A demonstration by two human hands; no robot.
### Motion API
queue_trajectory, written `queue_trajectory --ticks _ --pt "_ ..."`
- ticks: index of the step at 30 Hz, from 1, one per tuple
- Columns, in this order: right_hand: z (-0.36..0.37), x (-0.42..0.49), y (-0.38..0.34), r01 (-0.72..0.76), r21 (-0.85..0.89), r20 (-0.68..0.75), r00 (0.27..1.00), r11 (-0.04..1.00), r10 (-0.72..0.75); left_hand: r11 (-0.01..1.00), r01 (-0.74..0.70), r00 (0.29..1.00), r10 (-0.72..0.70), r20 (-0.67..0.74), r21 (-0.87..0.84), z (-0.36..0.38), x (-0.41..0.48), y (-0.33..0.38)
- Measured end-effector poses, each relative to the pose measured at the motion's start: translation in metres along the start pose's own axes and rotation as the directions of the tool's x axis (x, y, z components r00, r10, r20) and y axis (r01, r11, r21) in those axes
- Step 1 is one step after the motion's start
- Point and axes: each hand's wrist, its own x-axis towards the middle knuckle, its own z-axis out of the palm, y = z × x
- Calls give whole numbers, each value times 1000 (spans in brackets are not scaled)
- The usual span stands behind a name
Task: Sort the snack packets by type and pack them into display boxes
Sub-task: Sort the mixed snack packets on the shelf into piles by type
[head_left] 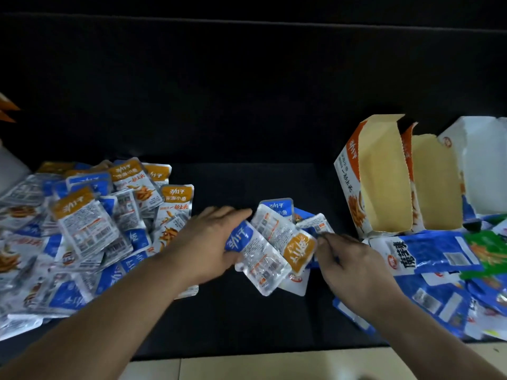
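A big heap of small snack packets (pixel 82 223), blue-topped and orange-topped, covers the left of the dark surface. In the middle lies a small cluster of packets (pixel 277 215). My left hand (pixel 208 242) grips a blue-topped packet (pixel 255 256) at its left end. My right hand (pixel 354 267) pinches the edge of an orange-topped packet (pixel 296 248) with thumb and forefinger. Two open orange display boxes (pixel 381 176) (pixel 436 185) stand empty at the right, with a white box (pixel 482 160) beside them.
Large blue bags (pixel 428 250) and a green bag (pixel 488 248) lie at the right in front of the boxes, with more packets below them. An orange box corner (pixel 6 111) shows at the far left. A pale floor edge (pixel 274 363) runs along the bottom.
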Motion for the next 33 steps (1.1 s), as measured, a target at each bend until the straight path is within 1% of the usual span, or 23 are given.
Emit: queue_trajectory --ticks 2,3,6,8,10,13,14,16,17,18,20,21,22,23,24,25,26,27,28,29,31,32,33 --pt "-7 6 -7 -87 36 55 995 996 85 997 -9 999 5 54 81 -4 3 2" --pt "-12 9 -10 -117 23 74 991 993 115 994 -19 997 11 76 109 -2 2 4" --pt "-14 16 -14 -82 -150 97 991 985 97 994 -37 995 26 97 105 6 -3 16" --pt "-6 17 -17 -28 -222 71 996 975 45 996 -55 997 50 59 69 12 -10 23" --pt "-1 19 -20 6 -297 106 994 955 27 996 -86 996 86 4 10 16 -20 25" --pt "-3 20 -22 -25 -328 149 986 944 78 988 -154 986 153 -60 -18 19 -37 20" --pt "-2 20 -21 -36 -327 146 985 945 88 985 -171 982 168 -86 -26 18 -42 17" --pt "-2 18 -21 -53 -329 111 989 943 95 985 -164 977 154 -149 -56 15 -49 12" --pt "-2 18 -20 -60 -309 97 991 949 95 987 -149 975 136 -174 -66 14 -51 10" --pt "-3 17 -20 -76 -248 82 992 966 99 988 -133 976 116 -185 -82 13 -50 9" --pt "-6 15 -21 -97 -87 51 993 991 102 983 -126 982 104 -159 -132 11 -43 12" --pt "-9 14 -24 -76 -28 18 997 997 76 975 -138 984 115 -139 -172 10 -37 15" --pt "-10 13 -26 -24 -16 -36 999 1000 23 964 -143 986 118 -121 -225 9 -30 21" --pt "-13 11 -29 23 -7 -92 995 1000 -24 947 -127 989 99 -108 -294 8 -24 28" --pt "-13 11 -30 36 34 -125 992 999 -32 926 -87 993 51 -107 -368 7 -20 34" --pt "-15 11 -32 -2 162 -127 992 987 23 906 -38 993 -12 -115 -423 5 -18 38" --pt "-16 12 -33 -58 332 -83 992 941 90 890 7 989 -75 -130 -457 3 -17 40" --pt "-18 13 -34 -121 510 -18 988 852 151 869 41 980 -131 -149 -493 1 -17 40" --pt "-19 12 -33 -170 633 23 979 755 201 834 68 969 -186 -162 -547 0 -20 39" --pt "-19 10 -30 -168 679 8 975 715 221 785 92 956 -242 -167 -612 -2 -24 37" --pt "-21 7 -31 -131 633 -70 972 763 225 672 144 921 -360 -150 -726 -4 -32 33" --pt "-20 5 -32 -137 623 -89 966 770 243 607 175 905 -409 -116 -775 -4 -36 33" --pt "-19 4 -33 -142 647 -95 960 749 264 540 204 894 -442 -69 -817 -4 -39 35"
